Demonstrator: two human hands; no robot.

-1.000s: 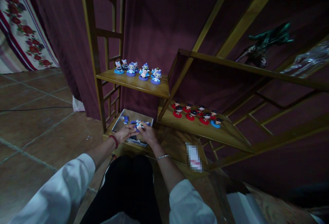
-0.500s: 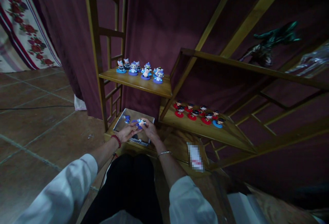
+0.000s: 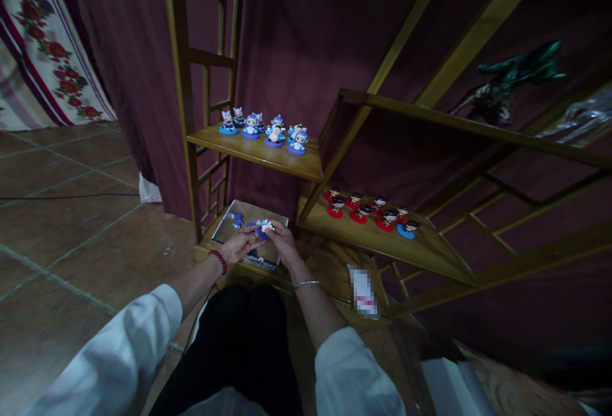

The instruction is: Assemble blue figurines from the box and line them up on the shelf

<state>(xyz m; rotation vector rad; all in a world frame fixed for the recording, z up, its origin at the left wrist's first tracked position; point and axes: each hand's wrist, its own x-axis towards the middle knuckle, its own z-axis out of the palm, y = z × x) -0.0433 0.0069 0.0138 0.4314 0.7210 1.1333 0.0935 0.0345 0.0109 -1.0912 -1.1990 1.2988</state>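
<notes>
A small blue-and-white figurine with a purple base is held between both hands over an open cardboard box. My left hand is closed on its left side, a red bead bracelet on the wrist. From the right, my right hand grips the same figurine with its fingers. Another purple figurine lies inside the box at the far left. My hands hide part of the box floor and the lower part of the held figurine.
Above the box, a wooden shelf bears several blue-and-purple figurines. A lower shelf at right carries several red-based figurines. A plastic packet lies right of my right arm. A dark green sculpture stands higher up.
The held figurine has turned slightly between my hands, and my right fingers have shifted a little on it. The view has moved slightly; the shelved figurines stand as before.
</notes>
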